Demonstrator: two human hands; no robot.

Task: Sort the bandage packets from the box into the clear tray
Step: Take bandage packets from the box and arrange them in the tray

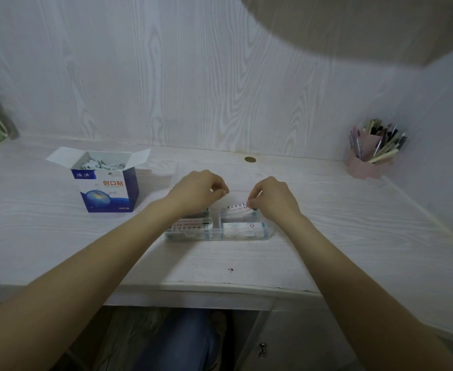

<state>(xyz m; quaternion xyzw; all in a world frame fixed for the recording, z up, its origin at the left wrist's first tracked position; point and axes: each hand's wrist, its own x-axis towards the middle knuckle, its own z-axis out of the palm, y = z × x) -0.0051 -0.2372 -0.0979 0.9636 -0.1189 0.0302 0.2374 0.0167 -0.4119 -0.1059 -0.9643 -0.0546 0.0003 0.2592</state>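
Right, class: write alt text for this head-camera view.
Two hands work over a clear tray on a pale desk; the right hand pinches a bandage packet, the left hand curls beside it. An open bandage box stands left.

Blue-and-white cardboard bandage box (107, 187), upright on the desk at left, top flaps open, loose small white bandage packets (100, 165) heaped inside. Clear plastic compartment tray (269, 231) at desk centre, well apart from the box, holding white printed packets and cartons in its sections. One white printed packet strip (236, 206) raised over the tray's rear right section, tilted.
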